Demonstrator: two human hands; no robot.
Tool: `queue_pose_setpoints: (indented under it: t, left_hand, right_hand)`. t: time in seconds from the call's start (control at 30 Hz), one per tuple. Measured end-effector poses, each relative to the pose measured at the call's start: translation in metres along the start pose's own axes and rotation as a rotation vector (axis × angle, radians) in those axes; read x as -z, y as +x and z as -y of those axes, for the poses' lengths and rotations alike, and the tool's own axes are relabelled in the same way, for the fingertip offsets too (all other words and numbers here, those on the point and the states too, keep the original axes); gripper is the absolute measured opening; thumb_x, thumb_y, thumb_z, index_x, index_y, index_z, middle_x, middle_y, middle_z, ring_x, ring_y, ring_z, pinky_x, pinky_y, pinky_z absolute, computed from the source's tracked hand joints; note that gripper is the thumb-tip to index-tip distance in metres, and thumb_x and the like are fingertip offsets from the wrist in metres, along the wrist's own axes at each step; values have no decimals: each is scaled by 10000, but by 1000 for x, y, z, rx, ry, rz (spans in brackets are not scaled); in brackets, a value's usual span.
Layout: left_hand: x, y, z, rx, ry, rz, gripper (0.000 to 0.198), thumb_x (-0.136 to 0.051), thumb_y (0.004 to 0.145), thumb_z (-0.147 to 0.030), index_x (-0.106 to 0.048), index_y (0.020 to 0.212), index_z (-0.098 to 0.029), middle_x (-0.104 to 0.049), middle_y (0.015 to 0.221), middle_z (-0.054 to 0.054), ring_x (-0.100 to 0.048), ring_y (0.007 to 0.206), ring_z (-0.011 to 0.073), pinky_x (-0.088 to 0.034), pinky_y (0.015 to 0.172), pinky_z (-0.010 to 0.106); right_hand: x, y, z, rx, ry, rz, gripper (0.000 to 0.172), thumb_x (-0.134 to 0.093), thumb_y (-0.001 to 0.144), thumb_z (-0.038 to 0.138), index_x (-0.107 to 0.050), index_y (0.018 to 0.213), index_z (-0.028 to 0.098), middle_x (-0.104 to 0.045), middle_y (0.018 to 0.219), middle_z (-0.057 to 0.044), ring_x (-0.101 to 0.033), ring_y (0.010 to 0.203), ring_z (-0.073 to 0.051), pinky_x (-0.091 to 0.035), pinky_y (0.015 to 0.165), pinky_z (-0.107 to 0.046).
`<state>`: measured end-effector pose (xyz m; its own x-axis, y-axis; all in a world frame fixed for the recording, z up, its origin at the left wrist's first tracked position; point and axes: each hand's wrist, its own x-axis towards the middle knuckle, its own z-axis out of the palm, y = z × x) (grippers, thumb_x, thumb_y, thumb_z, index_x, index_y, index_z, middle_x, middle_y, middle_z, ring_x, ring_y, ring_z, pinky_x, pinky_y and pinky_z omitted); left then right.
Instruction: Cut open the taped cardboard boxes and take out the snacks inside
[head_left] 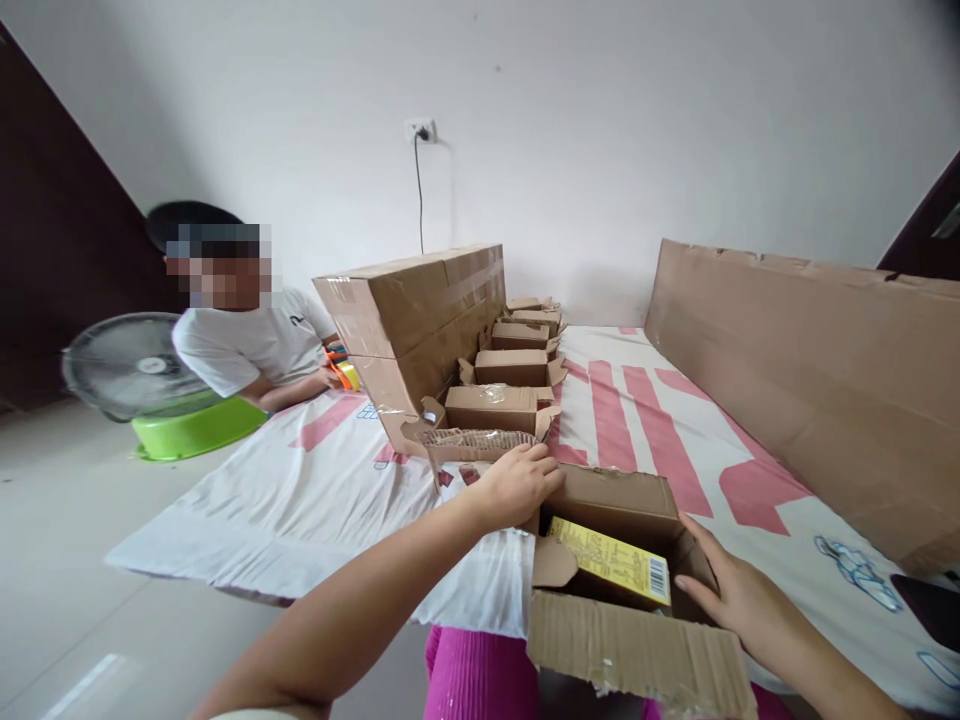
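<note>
Magenta trousers [480, 670]: lower centre of the frame, nearest item.

Open carton [615, 490]: lower right of centre, at the near edge of the patterned sheet [300, 500]; front flap [637, 645] folded out towards the trousers, lower edge ragged; side flap [553, 563] at the left end.

Yellow box [611, 562]: lies inside the open carton, barcode to the right.

Right hand [709, 575]: at the carton's right end, thumb and fingers parted, thumb reaching inside.

Left hand [521, 485]: at the far left corner, fingers together and curled; whether they pinch the cardboard cannot be told, the fingertips being partly hidden.

Handling note: the step appears to be steadying the carton with both hands. Even, light pressure at the two ends should suit it; a one-sided pull could skew the walls or drag it over the edge. The side flap is best eased clear of the yellow box, without bending the cardboard.

Beyond: row of small boxes [491, 408], centre; large taped cartons [427, 310], left of these; person in a white top [247, 350], left; wall socket [420, 131], upper centre.
</note>
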<state>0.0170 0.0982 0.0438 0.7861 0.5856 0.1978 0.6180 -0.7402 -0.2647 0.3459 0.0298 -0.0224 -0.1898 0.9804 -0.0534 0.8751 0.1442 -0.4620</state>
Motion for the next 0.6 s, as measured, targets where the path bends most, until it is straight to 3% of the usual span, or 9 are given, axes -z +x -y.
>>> queue_pose_setpoints:
  t: [0.13, 0.2, 0.27, 0.33, 0.43, 0.53, 0.6]
  left_hand:
    - [-2, -3, -10, 130, -4, 5, 259, -603, 825, -134, -622, 1083, -150, -645, 1015, 113, -570, 932, 262, -436, 770, 373]
    - [2, -6, -21, 176, -17, -54, 287, -567, 832, -114, -621, 1112, -150, -626, 1133, 147, -566, 981, 281, -439, 808, 403]
    - [9, -10, -37, 121, -117, -149, 272, -525, 883, -155, -613, 1140, -163, -635, 1164, 130, -567, 1008, 268, -442, 863, 414]
    - [17, -16, -54, -37, -271, -206, 259, -497, 941, -272, -604, 1159, -179, -677, 1073, 84, -577, 1006, 241, -425, 961, 424]
    - [24, -27, -74, -183, -352, -209, 259, -483, 956, -393, -640, 986, -190, -673, 848, 34, -592, 890, 212, -369, 1072, 454]
    - [25, -43, -85, -63, -218, -254, 246, -485, 945, -247, -593, 731, -194, -612, 724, 17, -558, 729, 182, -448, 974, 421]
    - [23, -55, -89, 46, -143, -270, 254, -485, 935, -182, -577, 699, -193, -593, 695, 13, -557, 700, 180, -476, 911, 410]
  right_hand:
    - [2, -2, 2, -8, -6, 36, 761, -419, 861, 410, -255, 1521, 70, -533, 1428, -204, -572, 1254, -323, -452, 1006, -454]
    - [2, -2, 3, 4, -4, 18, 750, -428, 856, 404, -281, 1512, 72, -532, 1429, -203, -564, 1262, -327, -458, 1001, -455]
    - [2, -2, 5, 21, -2, -7, 731, -440, 854, 395, -311, 1501, 80, -547, 1415, -202, -581, 1242, -332, -476, 979, -459]
    - [1, -2, 6, 28, -3, -30, 716, -452, 854, 387, -331, 1493, 86, -562, 1399, -206, -604, 1211, -341, -489, 961, -475]
    - [1, -6, 7, 27, 4, -51, 700, -462, 869, 395, -335, 1494, 106, -567, 1397, -197, -616, 1195, -343, -491, 970, -497]
    - [2, -15, 7, 58, 57, -77, 661, -427, 914, 422, -318, 1506, 146, -524, 1448, -162, -571, 1262, -308, -470, 1025, -484]
    - [1, -22, 6, 78, 91, -100, 643, -401, 942, 442, -300, 1515, 168, -478, 1489, -139, -516, 1321, -280, -445, 1068, -468]
